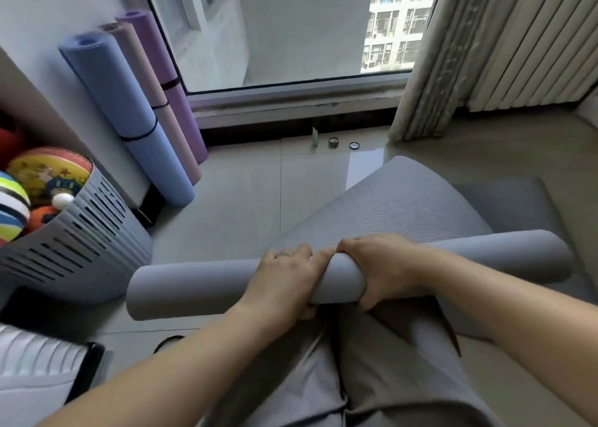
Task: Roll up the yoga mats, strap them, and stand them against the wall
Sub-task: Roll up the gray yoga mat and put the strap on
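Observation:
A grey yoga mat [194, 284] lies partly rolled across the floor in front of my knees. Its loose end [388, 200] stretches away toward the window. My left hand [284, 281] and my right hand [385, 268] both grip the middle of the roll, fingers curled over the top and thumbs underneath. Three rolled mats stand against the left wall, each with a black strap around it: a blue one [129, 116], a pink one [152, 86] and a purple one [168, 80]. A black strap [168, 341] lies on the floor near my left forearm.
A grey slotted basket [81, 232] full of balls stands at the left. A curtain [469, 54] hangs at the right of the window. Small items [333, 142] sit on the tiled floor by the window sill. A grey cushion [504, 206] lies under the mat at the right.

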